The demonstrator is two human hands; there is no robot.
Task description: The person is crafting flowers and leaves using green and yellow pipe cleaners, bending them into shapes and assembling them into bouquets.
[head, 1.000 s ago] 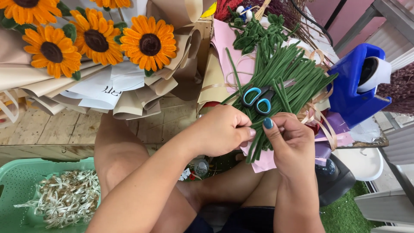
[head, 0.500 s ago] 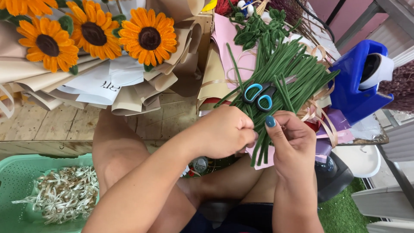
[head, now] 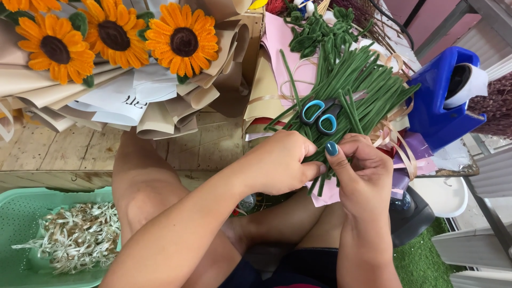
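Observation:
A pile of green pipe-cleaner stems (head: 356,88) lies fanned on a pink sheet (head: 281,38) in front of me. My left hand (head: 279,162) and my right hand (head: 362,170) meet at the near ends of the stems, fingertips pinching a few of them together. My right thumb has a teal nail. Blue-handled scissors (head: 321,114) rest on top of the stems, just beyond my hands.
A bouquet of orange sunflowers (head: 112,37) wrapped in beige paper lies at the upper left on a wooden surface (head: 64,149). A blue tape dispenser (head: 445,101) stands at the right. A green basket (head: 21,224) with pale ribbon bows sits at the lower left.
Both hands stay pinched on the stem ends, shifting only slightly. Nothing else has moved.

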